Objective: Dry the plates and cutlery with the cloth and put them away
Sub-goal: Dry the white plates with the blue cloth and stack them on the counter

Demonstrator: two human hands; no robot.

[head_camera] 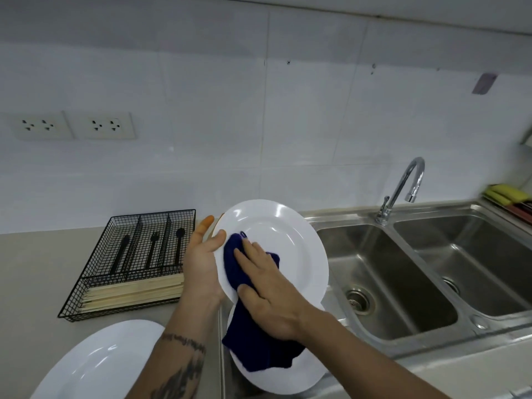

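On our grey counter sits a black wire cutlery tray. Our left hand grips a round white plate by its edge. Our right hand presses a dark blue cloth on it with straight fingers. The steel double sink is beside us, below white wall tiles.

White tiled wall running along the far side, bearing two double sockets at left. Grey tabletop lying at left; steel double sink with chrome tap sitting at right.
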